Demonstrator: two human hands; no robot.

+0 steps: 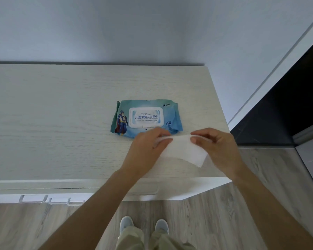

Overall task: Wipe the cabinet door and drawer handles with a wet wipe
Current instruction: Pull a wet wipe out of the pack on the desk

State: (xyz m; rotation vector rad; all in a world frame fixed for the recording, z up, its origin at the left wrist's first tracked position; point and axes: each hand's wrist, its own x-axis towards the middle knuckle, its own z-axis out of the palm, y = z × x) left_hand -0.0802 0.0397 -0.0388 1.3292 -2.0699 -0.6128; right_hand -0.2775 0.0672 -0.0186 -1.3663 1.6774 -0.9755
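Pale trouser legs and two light shoes (144, 225) stand at the bottom edge on a grey wood-grain floor (242, 204), just in front of a white cabinet (61, 123) that fills the left and middle of the view. Both bare forearms reach up and forward over its front edge. Between the two hands a white wet wipe (183, 151) is held up above the top's near right part, with its lower corner hanging free toward the right. On the left, the left hand (148, 147) pinches the wipe's upper left edge between thumb and fingers, and on the right the right hand (219, 147) grips the upper right edge the same way, thumb on the near side. Just behind the hands lies a blue-green wipes pack (146, 118), flat on the cabinet top; its white flip lid (146, 117) is shut and bears printed lettering, and a caped cartoon figure is printed at its left end. The left hand's knuckles overlap the pack's near edge in the view; whether they touch it I cannot tell. Along the cabinet's front, below the top, pale recessed drawer handles (33, 198) show at the left, and another handle is partly hidden behind the left forearm. A plain grey wall (134, 29) rises behind the cabinet, and a dark opening (287, 105) sits at the far right.
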